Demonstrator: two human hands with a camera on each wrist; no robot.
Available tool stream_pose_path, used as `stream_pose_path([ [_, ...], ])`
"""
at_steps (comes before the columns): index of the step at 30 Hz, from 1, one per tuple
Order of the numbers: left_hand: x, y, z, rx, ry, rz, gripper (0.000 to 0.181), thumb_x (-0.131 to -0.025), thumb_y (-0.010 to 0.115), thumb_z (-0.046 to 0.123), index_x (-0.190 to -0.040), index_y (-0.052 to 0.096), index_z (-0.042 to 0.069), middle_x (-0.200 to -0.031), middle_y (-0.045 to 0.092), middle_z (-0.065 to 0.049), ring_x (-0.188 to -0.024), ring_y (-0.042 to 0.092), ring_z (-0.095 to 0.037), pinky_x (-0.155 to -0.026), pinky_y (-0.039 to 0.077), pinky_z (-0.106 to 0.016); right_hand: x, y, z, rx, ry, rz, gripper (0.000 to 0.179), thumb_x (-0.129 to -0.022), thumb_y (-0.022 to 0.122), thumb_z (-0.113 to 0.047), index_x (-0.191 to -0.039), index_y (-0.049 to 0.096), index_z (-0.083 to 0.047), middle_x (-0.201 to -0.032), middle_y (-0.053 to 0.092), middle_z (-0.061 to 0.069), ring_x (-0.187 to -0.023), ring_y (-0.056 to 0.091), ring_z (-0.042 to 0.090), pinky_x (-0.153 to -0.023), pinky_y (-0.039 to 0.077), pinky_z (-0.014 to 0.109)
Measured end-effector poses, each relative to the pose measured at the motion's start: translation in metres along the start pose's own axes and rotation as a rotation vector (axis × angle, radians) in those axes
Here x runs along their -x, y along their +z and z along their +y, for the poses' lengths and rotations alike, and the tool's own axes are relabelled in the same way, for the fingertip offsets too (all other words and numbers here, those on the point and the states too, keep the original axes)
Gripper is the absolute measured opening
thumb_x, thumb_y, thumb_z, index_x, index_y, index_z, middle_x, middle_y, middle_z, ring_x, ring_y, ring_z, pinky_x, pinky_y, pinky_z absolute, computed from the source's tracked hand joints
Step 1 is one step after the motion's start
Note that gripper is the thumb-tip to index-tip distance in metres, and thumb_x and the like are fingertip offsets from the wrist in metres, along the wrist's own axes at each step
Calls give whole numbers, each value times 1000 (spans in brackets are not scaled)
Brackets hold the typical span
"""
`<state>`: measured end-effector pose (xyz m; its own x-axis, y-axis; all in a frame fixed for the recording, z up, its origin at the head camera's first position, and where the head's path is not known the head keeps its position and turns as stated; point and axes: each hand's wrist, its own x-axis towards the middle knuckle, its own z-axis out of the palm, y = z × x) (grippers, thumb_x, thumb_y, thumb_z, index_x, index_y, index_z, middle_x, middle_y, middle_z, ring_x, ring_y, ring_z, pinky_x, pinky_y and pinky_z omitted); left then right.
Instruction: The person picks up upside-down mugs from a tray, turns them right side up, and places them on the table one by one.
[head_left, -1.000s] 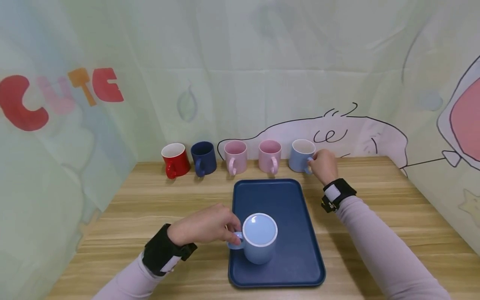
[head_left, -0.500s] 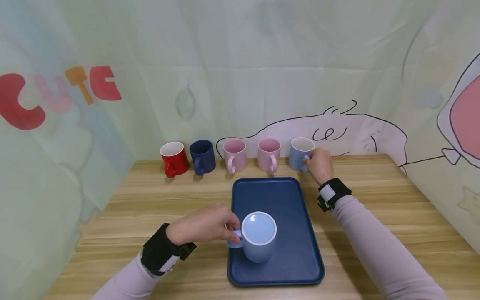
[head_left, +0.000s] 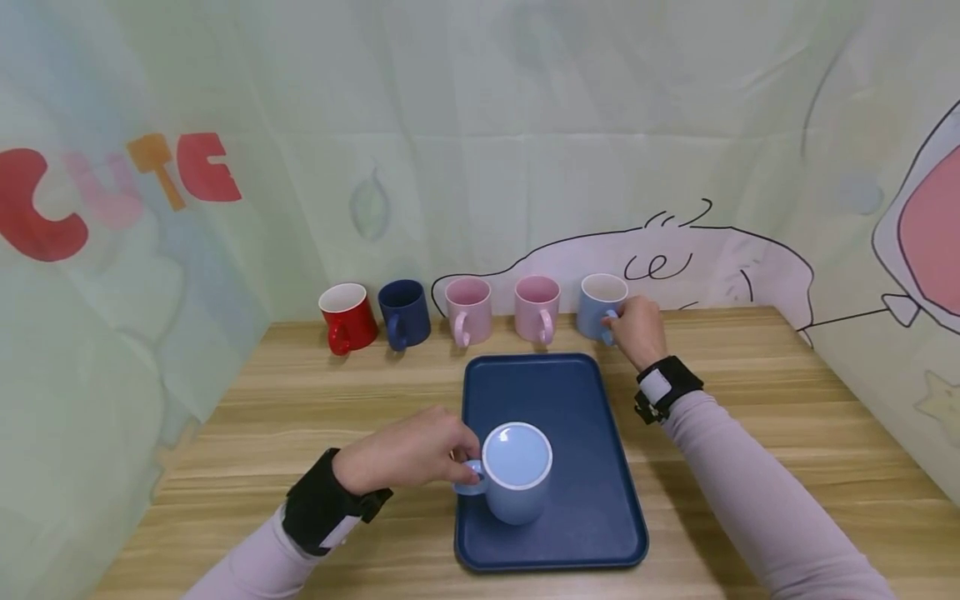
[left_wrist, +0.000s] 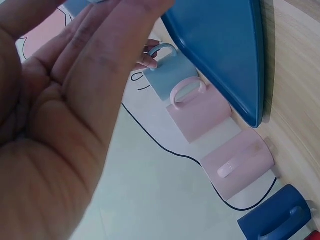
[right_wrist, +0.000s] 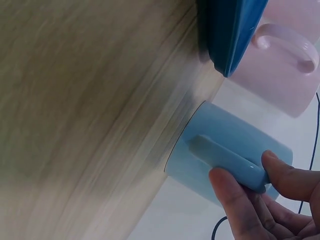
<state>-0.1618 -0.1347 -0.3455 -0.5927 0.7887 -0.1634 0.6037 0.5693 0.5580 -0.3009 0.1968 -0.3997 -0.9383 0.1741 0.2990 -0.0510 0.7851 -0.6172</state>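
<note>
In the head view my left hand pinches the handle of a light blue mug, which stands upside down on the near part of a dark blue tray. My right hand is at the handle of a second light blue mug, upright at the right end of the back row. The right wrist view shows thumb and fingers pinching that handle, with the mug's base on the wooden table. In the left wrist view the palm of my left hand hides most of its own grip.
Left of the right-hand mug stand two pink mugs, a navy mug and a red mug, all upright. Behind them hangs a printed cloth. Wooden table surface extends on both sides of the tray.
My right hand has shifted slightly left, and the handle of the upright light blue mug has turned a little toward the front. My left hand and the upside-down mug have stayed put.
</note>
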Motion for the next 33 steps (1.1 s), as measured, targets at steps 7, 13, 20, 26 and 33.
stream_pose_path([
  [7, 1, 2, 5, -76, -1, 11, 11, -83, 75, 19, -92, 76, 13, -68, 64, 11, -59, 54, -6, -56, 50, -18, 0, -2, 2, -4, -10, -34, 26, -82, 74, -11, -66, 65, 7, -56, 57, 9, -52, 53, 20, -44, 39, 26],
  [13, 2, 4, 9, -154, -13, 23, 14, -85, 74, 21, -96, 76, 13, -70, 64, 11, -61, 55, -5, -60, 51, -16, -2, -4, 3, -10, -14, -55, 26, -83, 74, -13, -68, 65, 7, -57, 55, 7, -52, 51, 20, -44, 39, 26],
  [20, 2, 6, 9, -143, -5, 43, 9, -87, 71, 17, -94, 74, 12, -64, 59, 11, -56, 51, -5, -54, 48, -17, -2, -6, 2, -9, 11, -89, 26, -86, 72, -15, -73, 66, 7, -63, 60, 10, -56, 54, 21, -47, 40, 26],
  [26, 1, 7, 5, -98, 22, 81, 9, -87, 71, 17, -93, 74, 11, -68, 64, 6, -56, 52, -4, -53, 48, -17, -1, -8, 3, -9, 10, -86, 30, -87, 71, -19, -71, 67, 6, -61, 59, 9, -55, 52, 19, -46, 39, 26],
  [33, -2, 9, 3, -98, 23, 117, 12, -87, 71, 18, -96, 74, 11, -71, 63, 8, -58, 52, -5, -50, 44, -17, -1, -9, 2, -14, 3, -78, 33, -87, 71, -19, -68, 66, 7, -58, 57, 8, -53, 51, 19, -45, 37, 27],
])
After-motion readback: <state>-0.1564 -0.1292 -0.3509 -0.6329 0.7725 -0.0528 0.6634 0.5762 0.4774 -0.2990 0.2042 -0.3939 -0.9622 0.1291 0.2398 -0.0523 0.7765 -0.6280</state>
